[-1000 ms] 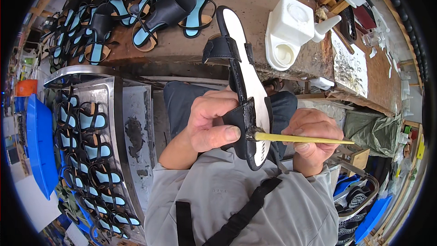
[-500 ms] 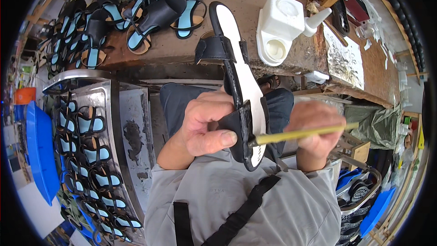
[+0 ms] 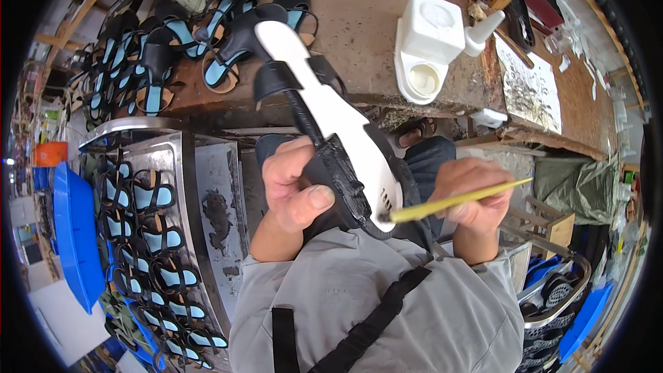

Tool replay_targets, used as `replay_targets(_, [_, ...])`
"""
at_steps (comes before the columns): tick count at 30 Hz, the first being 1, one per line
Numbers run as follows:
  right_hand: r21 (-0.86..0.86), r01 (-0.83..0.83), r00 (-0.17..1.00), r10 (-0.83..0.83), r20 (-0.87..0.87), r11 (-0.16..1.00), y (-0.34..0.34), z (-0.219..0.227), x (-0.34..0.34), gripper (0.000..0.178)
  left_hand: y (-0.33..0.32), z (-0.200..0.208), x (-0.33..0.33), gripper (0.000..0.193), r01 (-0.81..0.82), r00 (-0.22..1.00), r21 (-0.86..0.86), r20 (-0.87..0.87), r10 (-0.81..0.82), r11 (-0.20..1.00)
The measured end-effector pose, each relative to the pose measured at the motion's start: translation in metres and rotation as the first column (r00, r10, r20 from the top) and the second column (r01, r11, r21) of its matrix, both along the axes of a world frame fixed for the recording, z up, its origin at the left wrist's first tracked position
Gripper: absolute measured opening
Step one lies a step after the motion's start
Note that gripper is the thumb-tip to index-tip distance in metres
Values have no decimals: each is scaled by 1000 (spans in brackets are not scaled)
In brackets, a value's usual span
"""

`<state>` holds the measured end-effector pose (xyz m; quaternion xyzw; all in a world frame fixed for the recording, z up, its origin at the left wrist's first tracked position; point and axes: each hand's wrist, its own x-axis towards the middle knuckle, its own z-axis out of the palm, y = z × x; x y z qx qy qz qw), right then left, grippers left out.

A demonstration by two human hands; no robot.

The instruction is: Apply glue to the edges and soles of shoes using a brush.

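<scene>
My left hand (image 3: pixel 290 190) is closed around the side of a black sandal (image 3: pixel 338 114), near its lower end. The sandal is held tilted, its white underside facing up and its far end leaning left. Dark wet-looking coating shows along its black edge straps. In my right hand (image 3: pixel 476 190) is a slim yellow-handled brush (image 3: pixel 442 204), gripped between thumb and fingers. The brush's dark tip is at the near end of the white underside, beside small printed marks. Some of my left fingers are hidden behind the sandal.
A brown workbench (image 3: pixel 359 34) runs across the far side, bearing several black sandals (image 3: pixel 159 55) with blue insoles and a white plastic pot (image 3: pixel 431 27). More sandals fill a metal-framed rack (image 3: pixel 162 200) at left. Blue bins (image 3: pixel 76 235) and a right-hand rack (image 3: pixel 552 297) flank me.
The sandal's far end has swung left and its white underside now faces up more. The brush tip has moved from the side strap to the near end of the underside.
</scene>
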<state>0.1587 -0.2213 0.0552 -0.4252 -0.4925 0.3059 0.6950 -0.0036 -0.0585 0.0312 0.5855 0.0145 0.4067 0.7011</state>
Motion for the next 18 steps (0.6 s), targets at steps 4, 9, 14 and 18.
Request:
replay_targets(4, [94, 126, 961, -145, 236, 988, 4, 13, -2, 13, -3, 4, 0, 37, -220, 975, 127, 14, 220, 967])
replay_targets(9, [314, -102, 929, -23, 370, 944, 2, 26, 2, 13, -6, 11, 3, 33, -417, 906, 284, 60, 418, 863])
replay_targets(14, [195, 101, 944, -156, 291, 976, 0, 12, -1, 10, -8, 12, 4, 30, -496, 868, 265, 157, 471, 827])
replay_targets(18, [-14, 236, 972, -236, -8, 972, 4, 11, 4, 13, -3, 9, 0, 30, -359, 932, 310, 76, 353, 880])
